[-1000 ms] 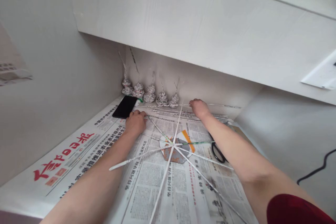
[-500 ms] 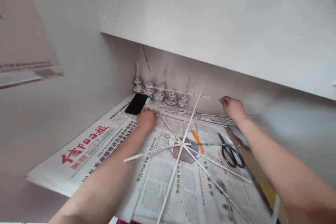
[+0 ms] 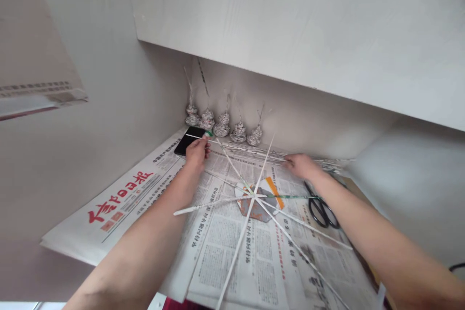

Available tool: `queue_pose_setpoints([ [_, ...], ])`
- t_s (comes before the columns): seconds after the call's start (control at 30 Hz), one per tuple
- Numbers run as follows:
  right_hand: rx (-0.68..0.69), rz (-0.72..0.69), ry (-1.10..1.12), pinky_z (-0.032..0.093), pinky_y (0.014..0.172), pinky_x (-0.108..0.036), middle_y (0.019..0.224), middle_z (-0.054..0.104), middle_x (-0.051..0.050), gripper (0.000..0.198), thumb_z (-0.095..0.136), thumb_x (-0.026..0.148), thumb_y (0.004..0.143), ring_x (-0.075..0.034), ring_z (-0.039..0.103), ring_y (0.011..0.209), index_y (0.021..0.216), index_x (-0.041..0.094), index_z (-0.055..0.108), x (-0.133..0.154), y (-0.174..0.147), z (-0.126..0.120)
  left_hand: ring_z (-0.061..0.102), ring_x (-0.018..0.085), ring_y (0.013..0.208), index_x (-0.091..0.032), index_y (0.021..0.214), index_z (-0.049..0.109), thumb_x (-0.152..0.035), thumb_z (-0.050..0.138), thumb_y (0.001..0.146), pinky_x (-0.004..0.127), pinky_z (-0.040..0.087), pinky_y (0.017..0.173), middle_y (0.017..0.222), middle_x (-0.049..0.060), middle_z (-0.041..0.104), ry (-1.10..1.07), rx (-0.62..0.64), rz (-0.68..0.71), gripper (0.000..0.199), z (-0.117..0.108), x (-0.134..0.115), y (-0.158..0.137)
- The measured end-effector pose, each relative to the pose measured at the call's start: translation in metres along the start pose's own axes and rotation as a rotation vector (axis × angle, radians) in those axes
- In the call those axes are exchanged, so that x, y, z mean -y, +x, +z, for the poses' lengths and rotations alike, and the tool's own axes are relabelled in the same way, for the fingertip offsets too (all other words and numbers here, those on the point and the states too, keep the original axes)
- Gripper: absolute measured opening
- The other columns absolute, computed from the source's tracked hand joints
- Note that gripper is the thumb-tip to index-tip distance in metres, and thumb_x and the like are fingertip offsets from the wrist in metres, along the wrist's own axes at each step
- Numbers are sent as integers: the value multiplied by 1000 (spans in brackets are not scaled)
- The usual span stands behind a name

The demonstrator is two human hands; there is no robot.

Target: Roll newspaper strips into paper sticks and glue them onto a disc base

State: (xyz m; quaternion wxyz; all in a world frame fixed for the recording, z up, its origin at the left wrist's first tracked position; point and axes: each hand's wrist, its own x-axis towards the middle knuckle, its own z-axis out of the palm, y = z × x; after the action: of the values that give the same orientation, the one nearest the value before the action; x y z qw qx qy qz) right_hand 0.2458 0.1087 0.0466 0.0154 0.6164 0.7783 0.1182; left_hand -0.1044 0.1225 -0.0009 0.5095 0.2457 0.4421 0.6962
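Observation:
My left hand (image 3: 198, 151) pinches a thin rolled-paper stick (image 3: 194, 136) near its left end, which pokes out over a black phone (image 3: 183, 144). My right hand (image 3: 301, 165) has its fingers closed at the other side, low over a pile of similar paper sticks (image 3: 240, 149); the held stick runs towards it and is hard to tell from the pile. In front of both hands, several paper sticks cross in a star (image 3: 236, 247) over a grey and orange card piece (image 3: 259, 210).
Several small gourd-shaped woven paper pieces (image 3: 221, 126) stand along the back wall. Black-handled scissors (image 3: 321, 213) lie beneath my right forearm. Newspaper (image 3: 127, 198) covers the table. A white cabinet panel (image 3: 272, 24) overhangs the back, and a wall closes the left side.
My right hand has come down and left with the stick, from above the pile to its level. My left hand has moved slightly up and left and now grips the stick's left part.

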Motion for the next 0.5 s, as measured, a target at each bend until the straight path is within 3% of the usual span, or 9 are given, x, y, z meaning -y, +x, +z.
queue_pose_setpoints([
  [0.07,40,-27,3,40,67,-26,88,74,-8,34,50,48,86,-22,66,82,87,22,71,12,1,3,42,5,45,-13,79,63,-35,63,78,18,28,41,61,-4,50,-24,-97,16,22,0,-6,2],
  [0.2,51,-14,14,39,72,-28,89,73,-9,47,41,57,88,-24,65,87,84,21,71,31,2,8,47,6,46,-12,78,61,-23,56,84,17,36,44,58,-3,50,-77,-171,33,12,0,-17,2],
  [0.37,37,106,61,40,71,-29,90,73,-11,65,20,62,92,-24,65,89,88,21,71,28,3,16,50,6,45,-14,83,58,-10,52,82,17,41,44,58,-4,53,-102,-230,39,7,-1,-21,2],
  [0.5,-4,230,99,41,71,-28,98,71,-12,52,28,52,95,-23,64,90,105,18,66,15,8,24,50,5,44,-15,80,57,-6,53,80,16,44,44,60,-5,54,-113,-243,54,9,0,-21,3],
])
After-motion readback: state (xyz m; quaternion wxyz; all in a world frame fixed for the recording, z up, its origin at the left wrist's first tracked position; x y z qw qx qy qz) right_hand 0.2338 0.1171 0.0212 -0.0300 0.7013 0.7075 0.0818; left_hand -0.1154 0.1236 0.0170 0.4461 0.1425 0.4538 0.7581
